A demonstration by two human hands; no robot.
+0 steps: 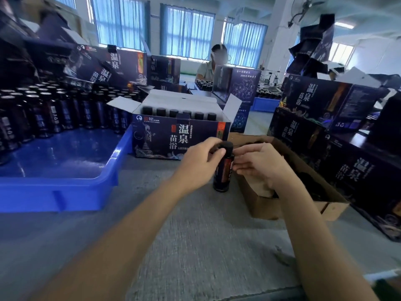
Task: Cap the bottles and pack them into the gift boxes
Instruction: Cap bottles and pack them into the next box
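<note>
From the head camera, a dark bottle (223,170) stands upright on the grey surface (195,246), its long axis vertical, directly between the two hands and just in front of the open gift box (173,137). The left hand (198,160) has its fingers and thumb curled round the bottle's top, at the black cap (227,145). The right hand (260,165) reaches in from the other side, and its fingers (239,167) lie nearly straight against the bottle's shoulder. I cannot tell if they clasp it or merely steady it. The left hand looks better placed to twist the cap. Capped bottles (178,112) line the gift box. Left is a blue tray (65,183) of bottles, right a brown carton (267,207) and stacked gift boxes (325,105). Behind are curtained windows (186,31) and another person (211,66).
</note>
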